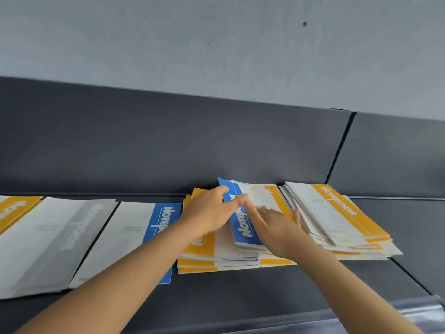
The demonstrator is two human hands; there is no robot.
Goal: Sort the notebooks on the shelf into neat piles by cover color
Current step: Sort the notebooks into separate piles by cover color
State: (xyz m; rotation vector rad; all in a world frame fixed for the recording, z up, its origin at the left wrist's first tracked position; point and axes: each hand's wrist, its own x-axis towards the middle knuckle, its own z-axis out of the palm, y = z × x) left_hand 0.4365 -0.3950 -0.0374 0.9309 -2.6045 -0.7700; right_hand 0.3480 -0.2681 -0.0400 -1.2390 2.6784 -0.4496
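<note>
A mixed stack of notebooks [199, 262] lies in the middle of the dark shelf [240, 290]. On top sits a blue-and-white notebook [243, 233], its far corner lifted. My left hand [212, 210] pinches that blue cover's far end between thumb and fingers. With its fingers straight, my right hand [277, 225] rests flat on the white-and-yellow notebook [265, 196] beside it. Left of the stack lie a blue notebook [134, 232], a grey notebook [55, 237] and a yellow notebook [14, 208]. At the right is a fanned pile of yellow notebooks [342, 218].
A dark back panel [168, 141] rises behind the shelf, with a seam at the right. A grey wall [216, 44] is above it. A shiny plastic strip [419, 312] runs along the shelf's front edge at the lower right.
</note>
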